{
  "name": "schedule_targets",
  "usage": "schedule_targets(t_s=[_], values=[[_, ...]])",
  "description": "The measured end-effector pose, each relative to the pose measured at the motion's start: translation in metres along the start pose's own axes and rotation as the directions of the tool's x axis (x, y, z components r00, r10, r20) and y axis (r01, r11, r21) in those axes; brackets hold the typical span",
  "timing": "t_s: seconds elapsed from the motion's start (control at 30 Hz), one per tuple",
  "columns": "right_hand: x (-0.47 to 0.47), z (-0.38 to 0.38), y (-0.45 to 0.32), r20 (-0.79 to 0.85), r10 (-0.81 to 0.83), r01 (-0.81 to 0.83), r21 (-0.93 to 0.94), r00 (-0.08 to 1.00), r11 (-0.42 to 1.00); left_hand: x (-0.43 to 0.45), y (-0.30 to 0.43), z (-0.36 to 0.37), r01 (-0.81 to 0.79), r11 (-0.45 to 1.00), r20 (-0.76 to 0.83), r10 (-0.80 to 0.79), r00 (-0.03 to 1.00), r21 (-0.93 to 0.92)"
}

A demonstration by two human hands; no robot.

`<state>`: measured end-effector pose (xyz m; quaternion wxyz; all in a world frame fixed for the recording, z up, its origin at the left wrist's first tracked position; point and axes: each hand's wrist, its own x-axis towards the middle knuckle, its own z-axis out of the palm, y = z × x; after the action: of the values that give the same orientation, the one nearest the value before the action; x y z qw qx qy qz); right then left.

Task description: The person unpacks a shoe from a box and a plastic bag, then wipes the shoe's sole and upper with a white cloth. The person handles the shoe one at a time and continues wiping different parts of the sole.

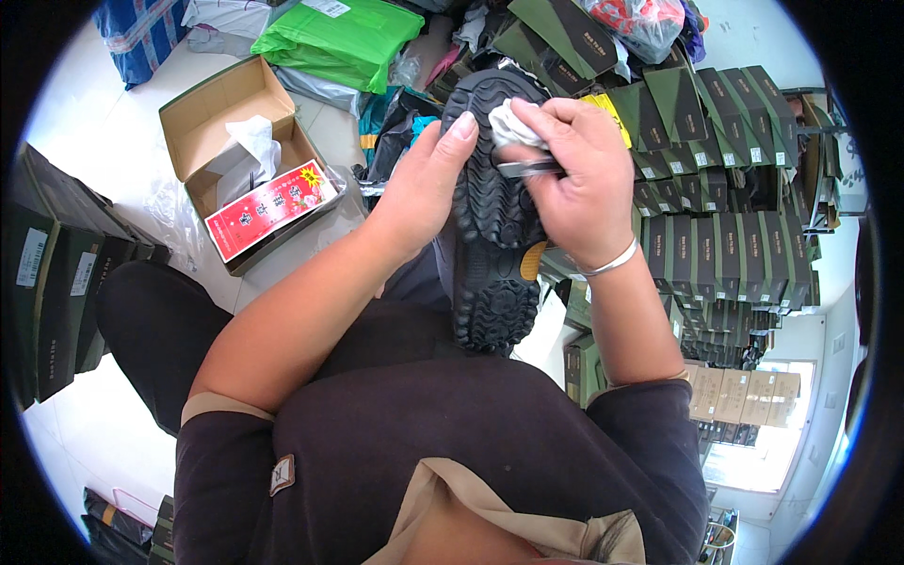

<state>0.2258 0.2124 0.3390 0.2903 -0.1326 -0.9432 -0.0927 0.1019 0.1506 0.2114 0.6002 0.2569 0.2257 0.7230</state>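
Note:
A black shoe (498,275) is held up before my chest, its treaded rubber sole facing me and its toe end away. My left hand (424,187) grips the shoe's left side, with the thumb lying on the sole's edge. In my right hand (583,176) is a crumpled white cloth or tissue (517,128), pressed against the front of the sole. A thin, dark-and-silver tool (526,168), blurred, also sticks out of that hand; its exact kind cannot be told. An amber inset (532,261) shows at the arch.
An opened shoebox (229,152) with white paper and a red printed packet (272,210) lies on the floor at left. Stacked dark green shoeboxes (727,254) line the right. Beyond are a green plastic parcel (339,39) and piled bags; more boxes (67,282) stand near my left knee.

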Motion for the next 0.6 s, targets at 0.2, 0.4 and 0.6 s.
schedule_targets(t_s=[0.2,0.4,0.6], values=[[-0.01,-0.009,-0.038,0.044,-0.163,0.159,0.083,0.986,0.984,-0.008,0.004,0.004,-0.048,0.994,0.017,0.047,0.999,0.102],[0.006,-0.013,0.005,0.032,-0.089,0.09,-0.011,0.996,0.996,-0.005,0.0,0.001,-0.006,0.997,0.048,0.002,0.999,0.079],[0.002,-0.012,-0.002,0.028,-0.132,0.131,0.028,0.991,0.991,-0.008,-0.001,-0.001,-0.019,0.995,0.067,0.012,0.998,0.097]])
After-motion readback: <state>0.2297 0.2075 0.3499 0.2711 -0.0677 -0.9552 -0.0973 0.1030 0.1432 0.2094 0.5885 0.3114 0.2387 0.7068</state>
